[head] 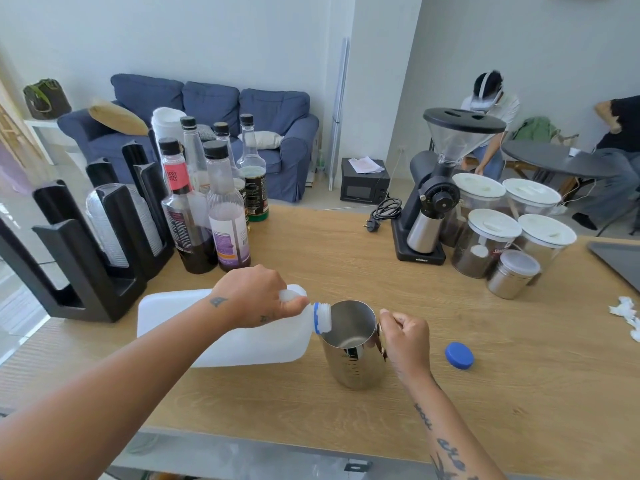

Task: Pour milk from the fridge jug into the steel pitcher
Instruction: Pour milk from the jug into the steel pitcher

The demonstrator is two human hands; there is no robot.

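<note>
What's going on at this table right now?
A person's left hand holds a white plastic jug tipped over, its open mouth at the rim of a steel pitcher that the right hand steadies by the handle. No milk shows in the pitcher yet. The blue cap lies on the wooden table nearby.

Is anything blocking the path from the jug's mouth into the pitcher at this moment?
Nothing visible does. The jug is tipped with its uncapped mouth over the rim of the pitcher; the blue cap lies on the table to its right. The left hand grips the jug, the right hand holds the pitcher's handle.
</note>
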